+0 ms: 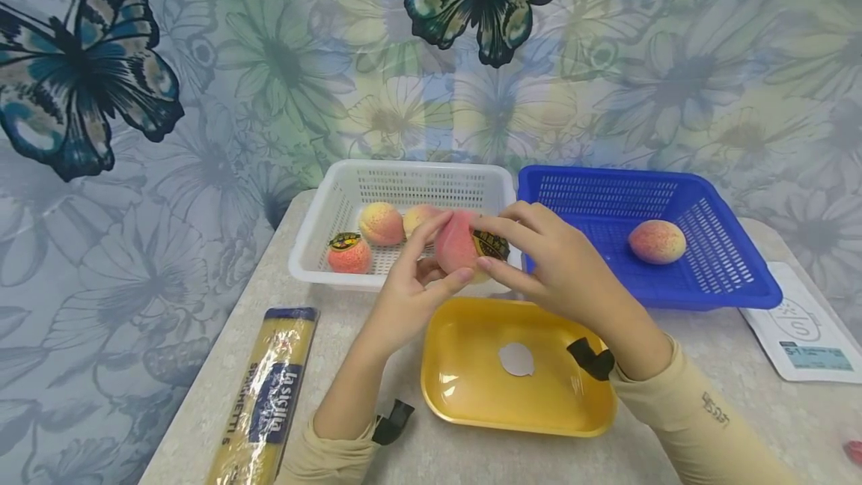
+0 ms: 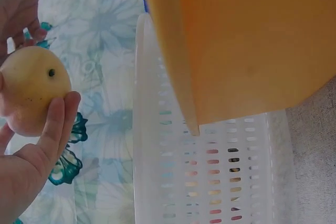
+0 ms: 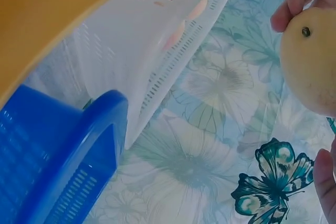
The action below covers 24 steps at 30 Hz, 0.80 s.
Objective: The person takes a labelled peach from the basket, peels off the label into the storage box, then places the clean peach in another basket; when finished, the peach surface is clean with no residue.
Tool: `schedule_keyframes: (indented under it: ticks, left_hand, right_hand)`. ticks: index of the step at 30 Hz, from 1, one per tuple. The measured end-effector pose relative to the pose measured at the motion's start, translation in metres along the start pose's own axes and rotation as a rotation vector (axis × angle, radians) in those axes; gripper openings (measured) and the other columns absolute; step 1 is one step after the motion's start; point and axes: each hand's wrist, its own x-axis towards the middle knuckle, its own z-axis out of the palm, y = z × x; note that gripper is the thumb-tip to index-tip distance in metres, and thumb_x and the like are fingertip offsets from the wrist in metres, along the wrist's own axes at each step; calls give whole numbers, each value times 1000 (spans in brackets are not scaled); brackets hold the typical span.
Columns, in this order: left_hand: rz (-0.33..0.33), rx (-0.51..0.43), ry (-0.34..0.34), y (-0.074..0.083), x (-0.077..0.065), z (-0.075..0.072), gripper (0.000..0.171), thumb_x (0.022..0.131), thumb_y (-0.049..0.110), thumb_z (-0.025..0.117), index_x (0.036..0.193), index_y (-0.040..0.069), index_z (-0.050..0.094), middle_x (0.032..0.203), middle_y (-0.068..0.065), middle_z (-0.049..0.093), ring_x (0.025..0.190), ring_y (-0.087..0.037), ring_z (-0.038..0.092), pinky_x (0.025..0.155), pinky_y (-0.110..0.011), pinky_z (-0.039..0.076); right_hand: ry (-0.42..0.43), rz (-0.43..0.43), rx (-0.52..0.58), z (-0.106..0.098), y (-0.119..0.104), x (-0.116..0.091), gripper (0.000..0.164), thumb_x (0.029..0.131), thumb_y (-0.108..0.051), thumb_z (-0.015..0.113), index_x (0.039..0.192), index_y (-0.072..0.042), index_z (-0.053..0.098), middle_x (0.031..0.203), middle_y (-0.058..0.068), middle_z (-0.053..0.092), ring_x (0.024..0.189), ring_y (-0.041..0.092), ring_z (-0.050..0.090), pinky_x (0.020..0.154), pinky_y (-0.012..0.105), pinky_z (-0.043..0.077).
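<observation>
A pink-and-yellow peach (image 1: pixel 453 245) is held up between both hands, over the front of the white basket (image 1: pixel 306 275). My left hand (image 1: pixel 407 294) grips its left side with curled fingers and thumb. On the right side, my right hand (image 1: pixel 559 268) holds it by finger and thumb, around a black-and-gold sticker (image 1: pixel 490 245). The left wrist view shows the yellow underside of the peach (image 2: pixel 37 90) with a dark stem pit. In the white basket lie a stickered peach (image 1: pixel 349 254), a yellowish peach (image 1: pixel 381 224) and another peach (image 1: pixel 419 218) partly hidden behind the hands.
A blue basket (image 1: pixel 727 294) with one peach (image 1: pixel 657 242) stands at the right. Below the hands sits a yellow tray (image 1: pixel 465 403) with a whitish round patch (image 1: pixel 516 359). A spaghetti pack (image 1: pixel 269 388) lies left; a white flat packet (image 1: pixel 801 328) lies far right.
</observation>
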Motion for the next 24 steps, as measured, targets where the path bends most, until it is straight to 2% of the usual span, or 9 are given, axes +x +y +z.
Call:
schedule_keyframes:
  ticks: [5,8,12,16,20,24]
  left_hand:
    - [-3,29,14,0,0,1,70,92,22,71,148,43,35,146,6,43,103,-23,66,85,-35,58]
    - [2,38,28,0,0,0,70,92,22,71,149,42,35,145,5,44,101,-23,66,84,-34,57]
    - [12,34,40,-2,1,0,70,92,20,72,149,39,36,143,2,46,97,-23,66,80,-30,57]
    - [16,33,49,-3,2,-1,70,92,18,72,149,37,37,142,0,47,94,-23,66,78,-27,56]
    - [18,28,54,-3,2,-2,70,92,16,72,150,35,37,140,-3,47,90,-24,65,76,-25,55]
    - [19,23,53,-2,2,-3,71,92,14,72,151,32,37,140,-6,47,89,-24,64,74,-24,54]
  right_hand:
    - [-9,-20,-14,0,2,-2,37,94,-28,68,130,-17,65,110,1,65,96,16,59,81,32,52]
    - [1,-21,6,0,3,-2,33,96,-20,65,128,-15,66,108,-1,66,91,14,59,79,29,52]
    - [23,-9,57,0,4,-3,32,95,-10,64,126,-12,66,107,-1,68,89,12,60,79,27,51]
    - [61,-5,82,-2,5,-5,33,93,-1,64,124,-11,67,108,2,70,94,13,64,83,28,53]
    - [101,1,88,-5,7,-5,35,92,3,63,123,-11,68,101,1,70,86,9,60,77,21,50]
    - [125,1,120,-9,8,-6,34,92,4,62,122,-10,68,100,1,70,81,7,54,74,15,46]
